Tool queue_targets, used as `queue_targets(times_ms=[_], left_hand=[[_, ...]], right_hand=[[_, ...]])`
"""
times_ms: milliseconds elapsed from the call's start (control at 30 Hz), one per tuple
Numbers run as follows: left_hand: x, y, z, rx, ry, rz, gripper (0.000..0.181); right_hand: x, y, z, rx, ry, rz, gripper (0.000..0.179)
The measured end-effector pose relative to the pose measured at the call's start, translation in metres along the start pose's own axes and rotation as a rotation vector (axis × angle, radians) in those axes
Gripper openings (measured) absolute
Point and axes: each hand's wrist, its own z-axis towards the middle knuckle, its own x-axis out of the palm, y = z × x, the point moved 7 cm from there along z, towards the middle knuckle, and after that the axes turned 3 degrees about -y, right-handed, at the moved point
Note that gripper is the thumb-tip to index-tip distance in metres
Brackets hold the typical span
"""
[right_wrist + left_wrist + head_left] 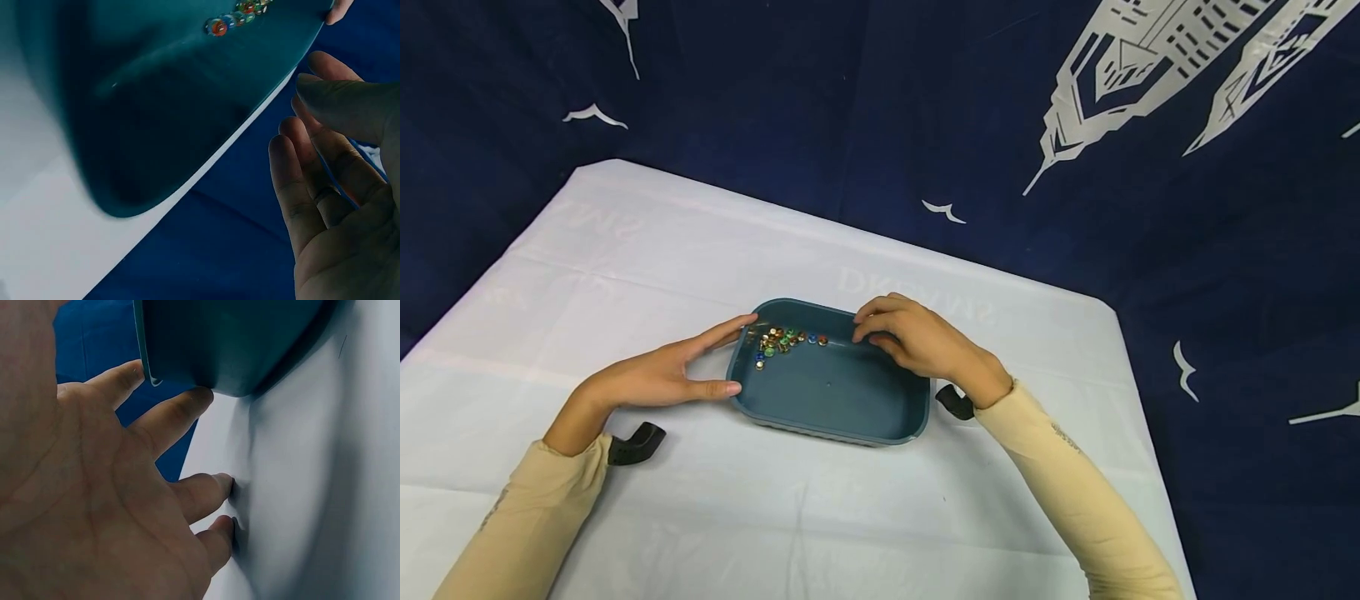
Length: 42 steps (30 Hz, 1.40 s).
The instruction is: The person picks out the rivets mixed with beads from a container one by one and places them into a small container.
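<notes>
A dark teal plastic tray (827,383) with raised walls sits on the table. Small shiny round beads (786,340) in red, green, blue and gold are bunched along its far left corner; the right wrist view shows a few of these beads (231,24) in a row. My left hand (658,372) is spread at the tray's left end, thumb and index fingertips at the rim. Below the tray wall, the left wrist view shows other fingers near the table. Over the far right rim, my right hand (917,333) hovers with loosely bent fingers and nothing between them.
A white cloth covers the table (715,517). Behind it hangs a dark blue curtain (820,108) with white bird and building prints. Black curved pieces stick out at the left cuff (568,471) and the right cuff (1007,408).
</notes>
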Motion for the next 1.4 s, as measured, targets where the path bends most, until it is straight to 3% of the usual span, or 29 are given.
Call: queue_targets(times_ms=[767,1400], left_hand=[[0.001,-0.001,0.001,-0.008,0.003,-0.01,0.087],[0.002,-0.003,0.001,-0.009,0.006,-0.019,0.087]], right_hand=[[0.032,0.041,0.053,-0.067,0.171,-0.054,0.022],[0.055,0.04,0.077,-0.006,0.298,-0.043,0.026]])
